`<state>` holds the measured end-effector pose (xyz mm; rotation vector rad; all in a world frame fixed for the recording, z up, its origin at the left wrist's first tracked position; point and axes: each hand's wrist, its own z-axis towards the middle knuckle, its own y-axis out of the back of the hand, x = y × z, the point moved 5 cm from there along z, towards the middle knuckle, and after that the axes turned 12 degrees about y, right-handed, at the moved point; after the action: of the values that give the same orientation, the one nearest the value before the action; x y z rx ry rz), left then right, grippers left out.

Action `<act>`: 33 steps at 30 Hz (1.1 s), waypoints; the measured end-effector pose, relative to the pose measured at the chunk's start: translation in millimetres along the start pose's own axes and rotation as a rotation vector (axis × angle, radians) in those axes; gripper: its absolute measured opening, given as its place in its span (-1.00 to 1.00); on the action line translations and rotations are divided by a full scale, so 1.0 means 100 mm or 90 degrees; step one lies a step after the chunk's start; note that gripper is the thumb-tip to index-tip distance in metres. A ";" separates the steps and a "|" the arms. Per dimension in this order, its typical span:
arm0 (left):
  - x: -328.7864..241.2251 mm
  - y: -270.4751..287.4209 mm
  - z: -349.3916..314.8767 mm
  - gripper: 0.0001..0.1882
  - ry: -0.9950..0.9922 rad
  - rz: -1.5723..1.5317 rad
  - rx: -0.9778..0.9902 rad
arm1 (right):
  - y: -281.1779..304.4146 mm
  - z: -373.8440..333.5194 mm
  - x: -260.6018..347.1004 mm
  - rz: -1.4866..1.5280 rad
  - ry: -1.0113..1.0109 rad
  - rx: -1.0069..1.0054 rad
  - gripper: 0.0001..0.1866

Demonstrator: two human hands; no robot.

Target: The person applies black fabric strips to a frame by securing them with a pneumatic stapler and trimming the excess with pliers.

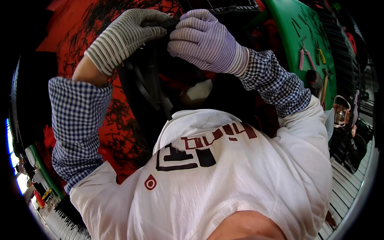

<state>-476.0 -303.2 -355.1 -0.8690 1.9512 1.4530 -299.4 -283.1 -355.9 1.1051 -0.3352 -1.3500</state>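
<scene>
My left hand (124, 36), in a grey-and-white striped glove, reaches in at the top with thumb and fingers closed on a dark strip (171, 22). Close beside it, my right hand (206, 42) wears a lilac striped glove. Its fingers are curled tight, and what lies inside them is hidden. Below the hands, flat black strips (150, 82) hang down toward my lap. At the top edge, just beyond my right hand, a black woven piece (230, 9) is partly visible. Deep shadow hides most of what is under my hands.
A green table (286, 24) stands at the right, with pink-handled pliers (307, 58), a yellow-handled tool (321, 55) and scattered dark strip pieces on it. Black cuttings litter the red floor cover (118, 132). At the lower left another green edge (44, 172) shows.
</scene>
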 end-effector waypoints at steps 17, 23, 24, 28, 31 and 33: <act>0.34 0.01 0.01 -0.46 -0.047 -0.033 0.124 | 0.03 0.19 0.12 0.118 -0.010 -0.142 -0.64; 0.21 0.03 -0.13 -0.54 0.037 -0.145 0.142 | 0.02 0.17 0.14 0.124 -0.002 -0.137 -0.67; 0.23 0.05 -0.04 -0.54 0.027 -0.146 0.142 | 0.04 0.11 0.06 0.124 0.008 -0.164 -0.67; 0.28 0.18 -0.09 -0.60 -0.423 0.023 0.143 | 0.10 0.13 -0.15 0.303 -0.125 -0.205 -0.73; 0.21 0.22 -0.29 -0.66 -0.368 0.082 0.014 | 0.18 0.37 -0.09 0.225 -0.058 -0.111 -0.74; 0.21 0.18 -0.14 -0.70 -0.289 0.060 0.025 | 0.16 0.40 -0.06 0.193 -0.057 -0.072 -0.72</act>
<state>-503.8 -316.5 -356.8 -0.3872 1.6849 1.5036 -321.7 -297.5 -321.7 0.8633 -0.4669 -1.1350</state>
